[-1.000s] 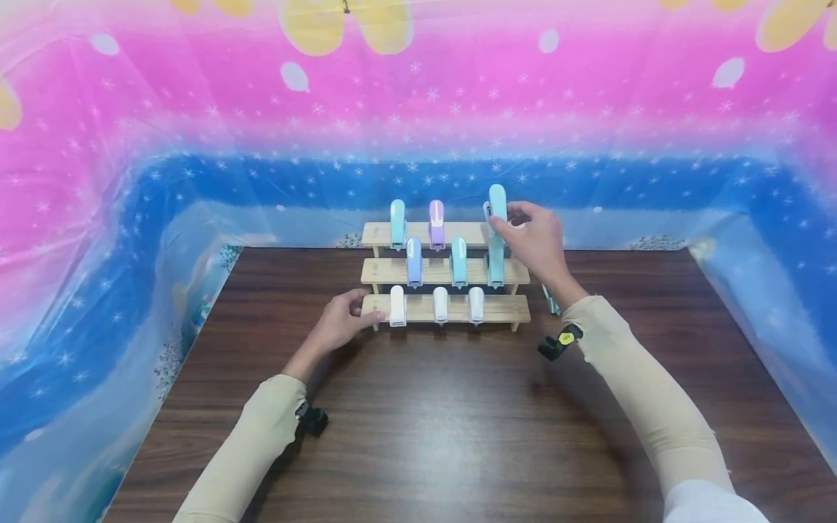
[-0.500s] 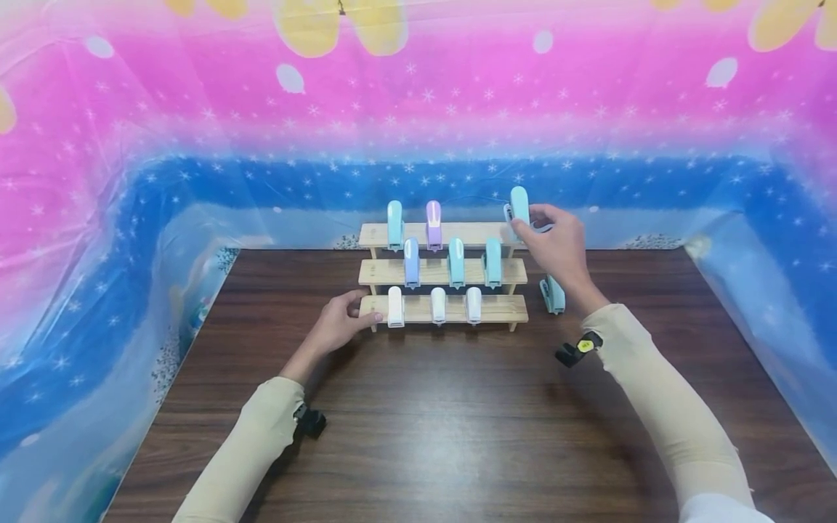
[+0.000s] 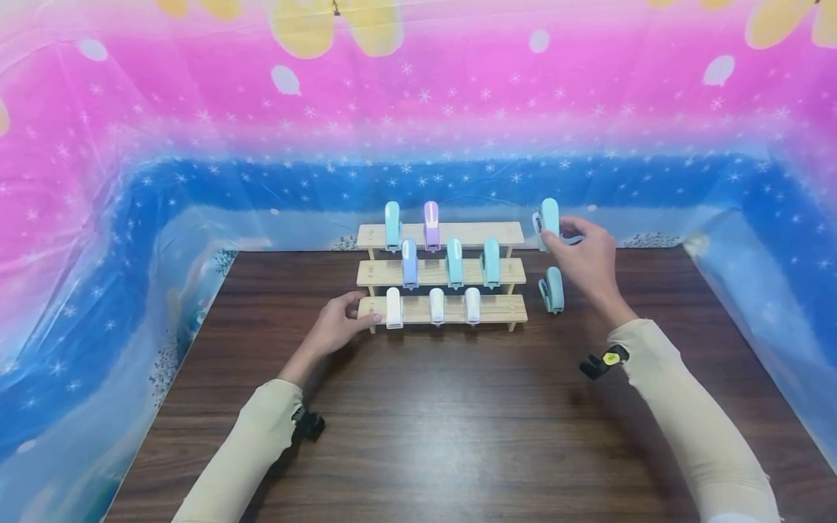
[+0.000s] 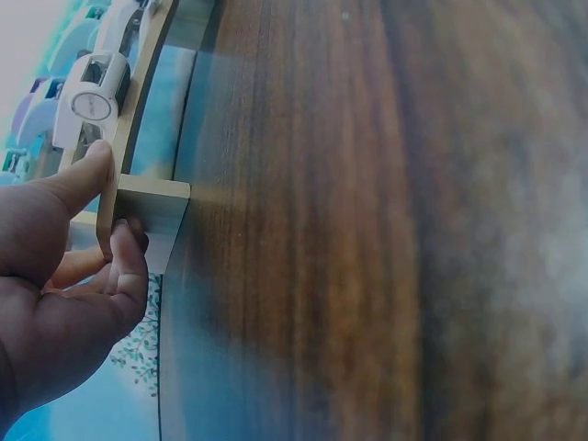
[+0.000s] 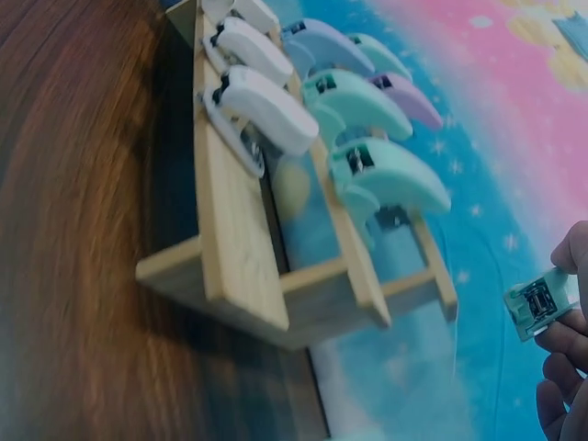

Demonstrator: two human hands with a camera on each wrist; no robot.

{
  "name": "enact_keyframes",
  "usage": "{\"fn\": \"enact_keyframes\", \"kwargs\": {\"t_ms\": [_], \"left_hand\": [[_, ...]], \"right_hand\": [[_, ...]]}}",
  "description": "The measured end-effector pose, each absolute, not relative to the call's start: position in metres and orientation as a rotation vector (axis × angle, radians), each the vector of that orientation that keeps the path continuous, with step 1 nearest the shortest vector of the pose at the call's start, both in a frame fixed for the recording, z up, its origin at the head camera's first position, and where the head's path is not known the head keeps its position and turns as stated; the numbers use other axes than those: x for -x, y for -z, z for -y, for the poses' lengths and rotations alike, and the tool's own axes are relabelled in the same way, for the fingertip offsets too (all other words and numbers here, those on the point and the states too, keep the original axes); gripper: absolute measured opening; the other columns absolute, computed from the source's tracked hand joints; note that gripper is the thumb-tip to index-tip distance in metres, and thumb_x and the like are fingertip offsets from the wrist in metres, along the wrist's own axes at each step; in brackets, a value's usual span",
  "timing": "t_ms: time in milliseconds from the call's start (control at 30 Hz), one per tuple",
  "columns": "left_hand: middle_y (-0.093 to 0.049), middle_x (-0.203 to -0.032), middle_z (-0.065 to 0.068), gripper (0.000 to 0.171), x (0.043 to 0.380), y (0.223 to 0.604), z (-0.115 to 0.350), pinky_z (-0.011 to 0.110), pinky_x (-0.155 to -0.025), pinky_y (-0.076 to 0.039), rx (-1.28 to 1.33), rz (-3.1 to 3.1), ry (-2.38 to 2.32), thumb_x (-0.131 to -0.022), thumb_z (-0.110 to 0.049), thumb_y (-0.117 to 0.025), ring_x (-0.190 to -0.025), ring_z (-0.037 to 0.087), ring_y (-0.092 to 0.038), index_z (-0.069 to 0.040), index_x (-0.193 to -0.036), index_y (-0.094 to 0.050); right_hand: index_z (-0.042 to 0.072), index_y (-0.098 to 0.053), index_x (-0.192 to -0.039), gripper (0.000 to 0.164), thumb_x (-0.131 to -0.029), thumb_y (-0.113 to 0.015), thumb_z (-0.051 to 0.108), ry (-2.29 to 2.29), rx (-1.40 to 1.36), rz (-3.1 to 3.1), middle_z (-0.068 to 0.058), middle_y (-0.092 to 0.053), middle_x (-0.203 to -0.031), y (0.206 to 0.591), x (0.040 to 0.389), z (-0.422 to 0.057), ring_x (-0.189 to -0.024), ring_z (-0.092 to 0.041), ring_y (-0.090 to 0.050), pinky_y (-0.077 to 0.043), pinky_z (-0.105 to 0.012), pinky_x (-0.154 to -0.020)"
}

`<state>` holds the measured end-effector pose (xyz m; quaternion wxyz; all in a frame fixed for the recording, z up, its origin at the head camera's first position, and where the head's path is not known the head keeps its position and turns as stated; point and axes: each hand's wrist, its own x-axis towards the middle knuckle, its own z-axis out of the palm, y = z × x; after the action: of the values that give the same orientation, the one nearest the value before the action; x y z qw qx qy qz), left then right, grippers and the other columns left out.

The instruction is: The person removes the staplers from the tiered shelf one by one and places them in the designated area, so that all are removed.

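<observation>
My right hand (image 3: pixel 585 258) pinches a mint-green stapler (image 3: pixel 549 216), held up just beyond the right end of a three-tier wooden display rack (image 3: pixel 511 309). In the right wrist view only the end of that stapler (image 5: pixel 533 308) shows between thumb and fingers. My left hand (image 3: pixel 335 323) grips the left end of the lowest shelf; in the left wrist view the thumb lies on top of the board (image 4: pixel 118 188) with fingers curled beneath. On the top shelf stand a mint stapler (image 3: pixel 392 225) and a purple stapler (image 3: pixel 431 225).
The middle shelf bears a lavender-blue stapler (image 3: pixel 409 263) and two mint ones (image 3: pixel 454 263). Three white staplers (image 3: pixel 472 305) line the bottom shelf. Another green stapler (image 3: pixel 554 290) stands on the dark wooden table (image 3: pixel 431 421), right of the rack. A patterned cloth (image 3: pixel 458 174) hangs behind.
My right hand has carried the mint stapler rightward from the top shelf's right end to past the rack, uncovering the green stapler on the table. The left hand keeps its grip.
</observation>
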<state>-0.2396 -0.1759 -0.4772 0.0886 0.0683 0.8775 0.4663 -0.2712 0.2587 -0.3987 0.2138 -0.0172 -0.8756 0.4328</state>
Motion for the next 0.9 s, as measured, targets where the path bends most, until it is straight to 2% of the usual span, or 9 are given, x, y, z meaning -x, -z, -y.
{"fn": "enact_keyframes", "kwargs": {"t_ms": [267, 567, 900], "left_hand": [[-0.07, -0.118, 0.021, 0.073, 0.239, 0.477, 0.177, 0.04, -0.084, -0.057, -0.221, -2.62, -1.371, -0.095, -0.032, -0.075, -0.104, 0.03, -0.069, 0.005, -0.15, -0.044], [-0.07, -0.118, 0.022, 0.069, 0.239, 0.477, 0.175, 0.04, -0.083, -0.057, -0.244, -2.63, -1.372, -0.096, -0.028, -0.074, -0.104, 0.03, -0.07, 0.006, -0.149, -0.045], [-0.07, -0.119, 0.021, 0.069, 0.238, 0.478, 0.175, 0.041, -0.085, -0.057, -0.244, -2.627, -1.381, -0.097, -0.027, -0.074, -0.106, 0.03, -0.07, 0.006, -0.149, -0.045]], "right_hand": [[0.005, -0.073, -0.124, 0.047, -0.092, -0.074, 0.04, -1.143, 0.116, 2.445, -0.014, -0.074, -0.108, 0.411, 0.262, -0.284, -0.09, -0.02, -0.066, -0.047, -0.017, -0.069], [0.003, -0.07, -0.128, 0.054, -0.093, -0.072, 0.044, -1.08, 0.171, 2.482, -0.019, -0.071, -0.122, 0.425, 0.253, -0.307, -0.11, -0.032, -0.06, -0.043, -0.044, -0.089], [0.002, -0.068, -0.13, 0.056, -0.094, -0.07, 0.045, -1.071, 0.199, 2.54, -0.021, -0.071, -0.121, 0.449, 0.246, -0.319, -0.105, -0.034, -0.062, -0.044, -0.043, -0.087]]}}
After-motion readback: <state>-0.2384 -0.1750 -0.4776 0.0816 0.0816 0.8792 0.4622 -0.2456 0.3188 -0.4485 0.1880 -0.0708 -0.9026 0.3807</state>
